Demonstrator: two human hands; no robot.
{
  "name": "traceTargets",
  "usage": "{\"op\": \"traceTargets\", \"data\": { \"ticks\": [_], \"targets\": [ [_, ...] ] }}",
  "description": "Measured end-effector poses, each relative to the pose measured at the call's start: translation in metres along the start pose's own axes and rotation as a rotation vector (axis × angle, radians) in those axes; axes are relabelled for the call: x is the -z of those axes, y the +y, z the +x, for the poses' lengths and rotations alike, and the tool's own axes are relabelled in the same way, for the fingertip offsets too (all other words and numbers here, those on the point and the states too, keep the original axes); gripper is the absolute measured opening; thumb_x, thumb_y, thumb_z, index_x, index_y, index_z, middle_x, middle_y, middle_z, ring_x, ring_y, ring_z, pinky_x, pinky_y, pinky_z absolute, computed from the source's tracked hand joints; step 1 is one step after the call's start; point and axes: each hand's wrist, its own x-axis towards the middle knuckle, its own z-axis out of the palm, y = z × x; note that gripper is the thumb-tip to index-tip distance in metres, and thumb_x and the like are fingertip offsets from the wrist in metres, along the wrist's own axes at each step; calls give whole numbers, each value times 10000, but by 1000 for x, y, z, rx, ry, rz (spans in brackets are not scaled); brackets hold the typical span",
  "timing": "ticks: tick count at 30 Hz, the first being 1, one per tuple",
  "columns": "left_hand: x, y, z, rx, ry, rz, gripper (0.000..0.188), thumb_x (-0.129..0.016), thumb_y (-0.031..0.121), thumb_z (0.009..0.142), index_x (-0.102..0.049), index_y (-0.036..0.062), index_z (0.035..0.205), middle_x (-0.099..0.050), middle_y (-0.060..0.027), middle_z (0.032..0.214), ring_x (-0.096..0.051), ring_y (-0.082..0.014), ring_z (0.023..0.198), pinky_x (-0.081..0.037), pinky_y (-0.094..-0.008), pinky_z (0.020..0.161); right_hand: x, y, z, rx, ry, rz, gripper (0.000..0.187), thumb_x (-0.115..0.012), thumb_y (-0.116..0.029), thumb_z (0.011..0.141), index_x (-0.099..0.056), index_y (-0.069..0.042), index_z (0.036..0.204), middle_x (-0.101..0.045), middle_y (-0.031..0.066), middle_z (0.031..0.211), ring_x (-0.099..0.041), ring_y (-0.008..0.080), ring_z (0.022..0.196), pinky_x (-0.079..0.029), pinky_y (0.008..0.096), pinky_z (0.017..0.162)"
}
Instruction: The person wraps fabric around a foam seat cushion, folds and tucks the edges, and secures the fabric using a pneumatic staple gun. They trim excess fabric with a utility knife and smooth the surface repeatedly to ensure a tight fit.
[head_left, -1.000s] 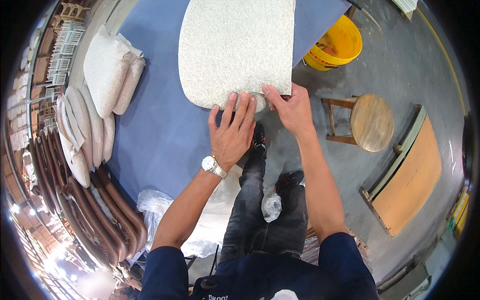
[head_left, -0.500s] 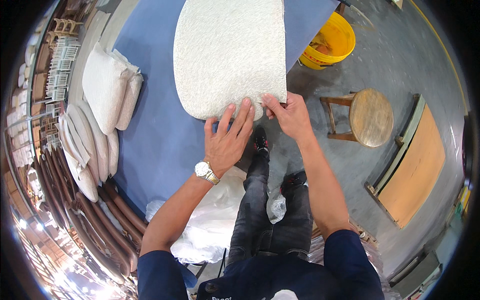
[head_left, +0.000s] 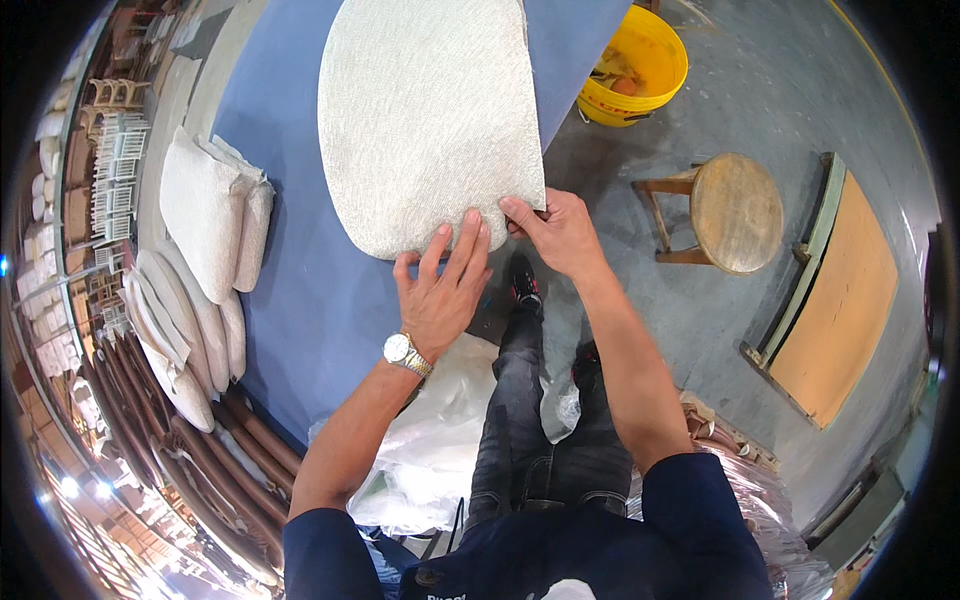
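Observation:
A cream woven-fabric seat cushion (head_left: pixel 430 120), rounded at the left and straight along its right side, lies on the blue tabletop (head_left: pixel 285 330). My right hand (head_left: pixel 560 232) pinches its near right corner, thumb on top and the other fingers curled under the edge. Beside it, my left hand (head_left: pixel 445 285) rests its spread fingertips on the cushion's near edge. A watch (head_left: pixel 400 350) circles my left wrist. What lies beneath the pinched corner is hidden.
More cream cushions (head_left: pixel 205 215) are piled at the table's left edge, above brown curved frames (head_left: pixel 235 480). To the right stand a round wooden stool (head_left: pixel 738 213), a yellow bucket (head_left: pixel 640 70) and an orange-tan board (head_left: pixel 840 300). Clear plastic sheeting (head_left: pixel 440 440) lies near my legs.
The cushion and both hands sit slightly further left and lower in the picture, as the whole view has shifted. My right hand keeps its pinch; my left fingers remain at the edge.

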Motion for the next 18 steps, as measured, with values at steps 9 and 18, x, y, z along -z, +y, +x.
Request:
{"op": "traceTargets", "data": {
  "ticks": [9, 18],
  "targets": [
    [-14, 23, 1, 398, 234, -315, 757, -814, 356, 876, -501, 99, 1516, -499, -74, 1605, -485, -251, 1396, -307, -481, 1125, -24, -36, -14, -72, 133, 66, 341, -741, -348, 977, -764, -12, 930, -724, 80, 692, -688, 136, 641, -520, 312, 618],
    [48, 5, 21, 771, 470, -541, 733, -824, 175, 846, -511, 30, 1493, -507, -156, 1586, -400, -364, 1522, -270, -559, 1237, -81, -180, -16, 0, 0, -430, 359, -682, -367, 987, -740, -16, 938, -697, 169, 687, -701, 321, 632, -513, 415, 623]
  ]
}}
